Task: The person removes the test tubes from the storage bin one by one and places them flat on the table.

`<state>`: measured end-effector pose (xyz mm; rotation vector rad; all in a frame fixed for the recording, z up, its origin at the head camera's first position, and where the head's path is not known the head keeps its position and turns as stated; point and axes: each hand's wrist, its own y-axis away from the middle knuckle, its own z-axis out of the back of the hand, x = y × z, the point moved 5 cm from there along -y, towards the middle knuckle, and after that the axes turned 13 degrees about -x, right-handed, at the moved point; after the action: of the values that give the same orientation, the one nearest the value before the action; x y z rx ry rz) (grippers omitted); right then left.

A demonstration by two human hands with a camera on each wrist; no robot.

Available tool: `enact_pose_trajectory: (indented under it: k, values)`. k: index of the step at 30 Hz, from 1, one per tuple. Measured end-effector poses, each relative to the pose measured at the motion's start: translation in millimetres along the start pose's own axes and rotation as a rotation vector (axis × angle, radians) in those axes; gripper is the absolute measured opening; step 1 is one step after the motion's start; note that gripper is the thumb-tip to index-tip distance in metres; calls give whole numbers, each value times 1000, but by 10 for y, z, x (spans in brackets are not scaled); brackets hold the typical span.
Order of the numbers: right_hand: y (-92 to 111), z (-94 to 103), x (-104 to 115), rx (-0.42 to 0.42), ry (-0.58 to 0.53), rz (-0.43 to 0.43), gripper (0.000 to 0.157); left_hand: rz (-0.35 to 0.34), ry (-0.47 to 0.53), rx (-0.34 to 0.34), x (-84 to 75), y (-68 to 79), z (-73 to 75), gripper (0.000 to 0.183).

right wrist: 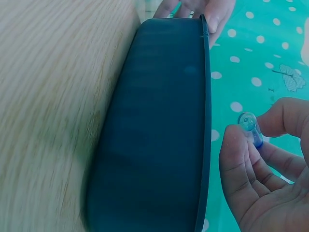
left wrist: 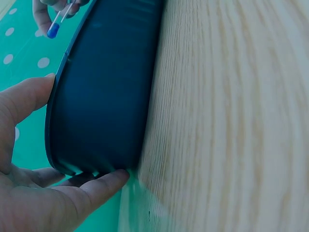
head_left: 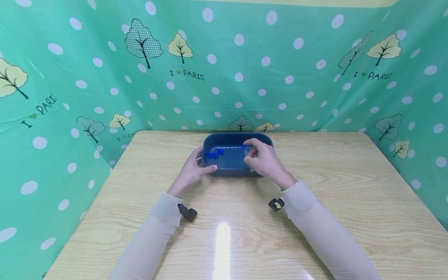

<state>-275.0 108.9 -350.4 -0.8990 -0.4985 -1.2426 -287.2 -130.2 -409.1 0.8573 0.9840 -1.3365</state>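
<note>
A dark blue plastic bin stands on the table. My left hand holds its left end, thumb on the front rim and the other fingers around the outer wall. Between thumb and fingers, my right hand pinches a clear test tube with a blue cap, over the bin's right part. The rounded bottom of this tube faces the right wrist camera. Several more blue-capped test tubes lie side by side at the left inside the bin, their lower ends partly hidden by the front wall.
The wood-grain table extends in front of the bin and to both sides. A green dotted curtain hangs right behind the bin and along the table's sides. Dark wrist cameras sit on both sleeves, low over the table.
</note>
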Motion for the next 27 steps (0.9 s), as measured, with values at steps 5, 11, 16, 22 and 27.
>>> enact_pose_trajectory:
  k: [5, 11, 16, 22, 27]
  values:
    - [19, 36, -28, -8, -14, -3, 47, 4, -9, -4, -2, -1, -2, 92]
    - [42, 81, -42, -14, -12, 0, 47, 8, -12, -5, 7, -3, -2, 92]
    - [47, 133, -51, -19, -4, -10, 47, 13, -16, -4, 11, -3, 3, 92]
    - [42, 234, -91, -32, 23, -36, 49, 6, -9, -1, 9, -7, -2, 91]
    - [37, 300, -116, -44, 41, -36, 52, 7, -9, 3, 2, -7, 3, 92]
